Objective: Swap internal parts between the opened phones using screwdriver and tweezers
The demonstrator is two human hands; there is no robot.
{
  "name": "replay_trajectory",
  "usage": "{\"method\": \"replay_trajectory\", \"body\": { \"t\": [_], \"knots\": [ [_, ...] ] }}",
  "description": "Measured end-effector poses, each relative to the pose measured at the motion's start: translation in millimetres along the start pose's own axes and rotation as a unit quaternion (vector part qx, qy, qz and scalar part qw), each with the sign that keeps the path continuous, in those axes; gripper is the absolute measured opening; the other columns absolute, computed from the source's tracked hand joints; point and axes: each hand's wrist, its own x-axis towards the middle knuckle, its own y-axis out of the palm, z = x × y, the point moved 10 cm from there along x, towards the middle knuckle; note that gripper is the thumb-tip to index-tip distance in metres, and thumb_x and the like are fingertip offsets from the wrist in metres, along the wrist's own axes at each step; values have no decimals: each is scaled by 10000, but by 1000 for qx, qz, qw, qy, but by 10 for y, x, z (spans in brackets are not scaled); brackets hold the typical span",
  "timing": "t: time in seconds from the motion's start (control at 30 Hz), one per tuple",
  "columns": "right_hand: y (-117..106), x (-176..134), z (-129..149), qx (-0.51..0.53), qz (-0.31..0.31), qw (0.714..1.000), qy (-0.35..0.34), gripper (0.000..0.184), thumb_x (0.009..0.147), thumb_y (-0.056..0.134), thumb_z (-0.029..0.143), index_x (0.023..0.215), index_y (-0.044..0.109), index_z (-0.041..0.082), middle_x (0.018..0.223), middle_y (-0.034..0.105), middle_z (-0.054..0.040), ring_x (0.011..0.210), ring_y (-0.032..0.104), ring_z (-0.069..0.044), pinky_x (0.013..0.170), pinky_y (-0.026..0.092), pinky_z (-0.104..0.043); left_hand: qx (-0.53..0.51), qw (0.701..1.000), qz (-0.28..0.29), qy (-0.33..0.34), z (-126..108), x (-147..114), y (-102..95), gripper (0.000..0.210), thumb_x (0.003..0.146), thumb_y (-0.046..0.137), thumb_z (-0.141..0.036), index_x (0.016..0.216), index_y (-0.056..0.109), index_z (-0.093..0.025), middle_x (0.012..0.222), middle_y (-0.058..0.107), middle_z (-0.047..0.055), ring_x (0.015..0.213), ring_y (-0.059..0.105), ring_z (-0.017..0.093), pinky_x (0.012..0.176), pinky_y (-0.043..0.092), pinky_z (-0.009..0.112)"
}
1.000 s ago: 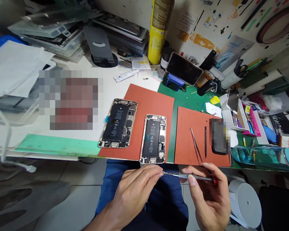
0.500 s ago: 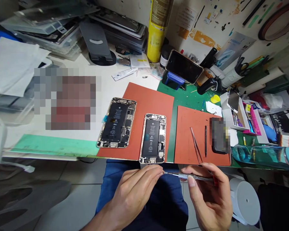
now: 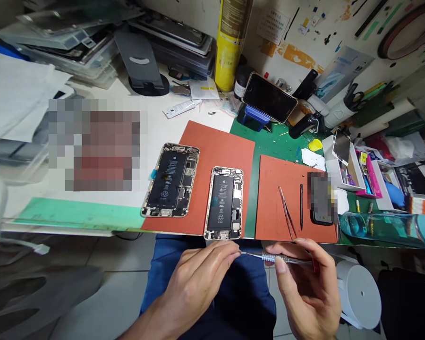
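My right hand (image 3: 304, 288) is closed around the ribbed metal handle of a screwdriver (image 3: 274, 257), held level in front of the table edge. Its thin shaft points left to the fingertips of my left hand (image 3: 201, 278). Those fingers are pressed together at the tip; whether they grip the tip or something tiny there is hidden. Just beyond my left hand lies an opened phone (image 3: 221, 203) with its battery and boards showing. A larger opened phone (image 3: 170, 179) rests to its left. Both lie on a reddish-brown mat (image 3: 216, 146).
On a second brown mat (image 3: 269, 189) lie tweezers (image 3: 287, 212), a black stick tool (image 3: 301, 207) and a dark phone (image 3: 322, 200). A blue bottle (image 3: 386, 229) lies at the right edge. A phone on a blue stand (image 3: 255, 118) and a yellow can (image 3: 230, 52) stand behind.
The whole view has shifted very slightly. Both hands keep the same pose around the screwdriver, and the phones have not moved.
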Motion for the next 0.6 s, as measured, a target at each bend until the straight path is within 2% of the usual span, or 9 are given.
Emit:
{"method": "replay_trajectory", "body": {
  "t": [0.2, 0.37, 0.43, 0.5, 0.6],
  "knots": [
    [22, 41, 25, 0, 1, 1000, -1, 496, 990, 675, 33, 1436, 590, 234, 1082, 859, -68, 985, 852, -181, 905, 699, -235, 8, 1000, -6, 2, 6, -10, 12, 184, 1142, 519, -161, 1140, 698, -204, 1055, 832, -48, 988, 803, 85, 862, 555, 228],
    [-5, 113, 78, 15, -30, 999, -8, 434, 987, 677, 41, 1380, 631, 221, 1045, 860, -59, 943, 856, -170, 864, 700, -204, 37, 999, 0, 12, -16, -72, -51, 169, 1135, 561, -206, 1172, 725, -218, 1118, 839, -52, 1038, 797, 91, 878, 550, 245],
    [-26, 143, 96, 8, -44, 999, -15, 448, 976, 684, 28, 1379, 637, 218, 1046, 857, -57, 935, 856, -168, 852, 703, -200, 58, 998, -3, 32, -44, -109, -126, 163, 1120, 586, -187, 1176, 739, -188, 1121, 844, -15, 1056, 791, 112, 902, 554, 264],
    [-32, 157, 125, -8, -48, 998, -34, 486, 962, 679, 2, 1398, 634, 212, 1057, 849, -59, 936, 853, -167, 851, 706, -204, 72, 995, -9, 66, -69, -138, -194, 171, 1080, 623, -103, 1202, 741, -121, 1154, 841, 63, 1077, 778, 161, 930, 565, 312],
    [9, 126, 156, -51, -29, 996, -70, 568, 936, 676, -34, 1453, 608, 189, 1104, 832, -86, 976, 847, -191, 849, 719, -240, 80, 989, -2, 121, -67, -133, -188, 244, 1023, 605, 17, 1216, 736, -51, 1254, 806, 175, 1041, 744, 240, 866, 565, 399]
  ]
}}
